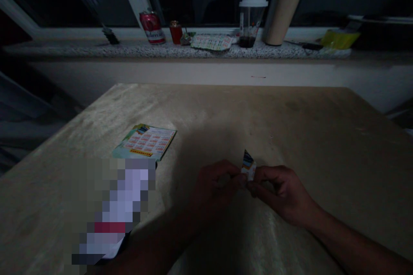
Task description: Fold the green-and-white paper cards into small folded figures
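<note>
Both my hands meet over the near middle of a pale wooden table point(290, 111). My left hand point(217, 182) and my right hand point(281, 191) pinch a small folded slip of printed paper point(248, 165) between their fingertips, and it sticks up between them. The fingers of both hands are curled closed on it. To the left lies a colourful printed card point(145, 142) flat on the table. A blurred-out patch point(116, 210) covers something near the front left.
A stone window ledge point(97, 49) runs across the back with a red can point(152, 28), a small red cup point(176, 32), a printed sheet point(211, 42), a lidded drink cup with a straw point(250, 19), a cardboard tube point(285, 4) and a yellow packet point(338, 38). The room is dim.
</note>
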`<state>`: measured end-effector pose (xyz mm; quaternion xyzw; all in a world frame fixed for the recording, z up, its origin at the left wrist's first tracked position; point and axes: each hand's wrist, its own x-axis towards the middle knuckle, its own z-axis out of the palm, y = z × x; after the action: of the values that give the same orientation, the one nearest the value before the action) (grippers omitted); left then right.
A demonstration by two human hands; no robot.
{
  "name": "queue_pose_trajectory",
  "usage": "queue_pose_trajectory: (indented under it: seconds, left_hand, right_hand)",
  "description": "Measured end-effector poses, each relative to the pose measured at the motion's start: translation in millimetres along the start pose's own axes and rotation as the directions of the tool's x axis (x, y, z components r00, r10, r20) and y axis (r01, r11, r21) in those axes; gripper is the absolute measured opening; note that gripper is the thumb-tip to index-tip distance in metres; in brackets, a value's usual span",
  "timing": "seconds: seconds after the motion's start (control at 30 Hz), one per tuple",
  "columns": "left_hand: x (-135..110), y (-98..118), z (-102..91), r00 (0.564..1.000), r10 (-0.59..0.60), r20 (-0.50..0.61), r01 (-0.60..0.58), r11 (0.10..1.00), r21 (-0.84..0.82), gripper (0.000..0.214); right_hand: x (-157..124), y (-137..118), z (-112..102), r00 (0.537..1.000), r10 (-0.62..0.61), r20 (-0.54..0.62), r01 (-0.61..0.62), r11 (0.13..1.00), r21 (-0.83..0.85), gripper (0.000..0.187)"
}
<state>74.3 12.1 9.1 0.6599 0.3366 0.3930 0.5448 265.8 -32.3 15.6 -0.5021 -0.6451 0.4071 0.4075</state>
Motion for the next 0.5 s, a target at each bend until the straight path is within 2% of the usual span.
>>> queue_pose_trajectory:
  seconds: [0.13,0.23,0.37,0.5]
  left_hand:
    - [1.4,3.6,2.7,0.995,-0.089,-0.034,0.089,0.996,-0.017,0.017]
    - [2.8,3.9,2.4,0.987,-0.16,0.001,0.16,0.987,0.003,0.019]
    - [2.9,0.8,-0.3,0.988,-0.148,0.047,0.144,0.987,0.073,0.023]
    - [3.1,5.3,-0.9,0.992,-0.121,0.023,0.116,0.983,0.143,0.02]
  right_hand:
    - [0.5,1.4,-1.5,0.999,0.046,-0.01,-0.046,0.998,0.045,0.029]
    - [1.0,1.8,-1.7,0.997,0.078,-0.027,-0.074,0.99,0.123,0.028]
    - [1.2,1.3,-0.8,0.994,0.094,-0.052,-0.081,0.973,0.214,0.025]
    - [1.2,0.4,-0.8,0.996,0.065,-0.068,-0.051,0.982,0.183,0.024]
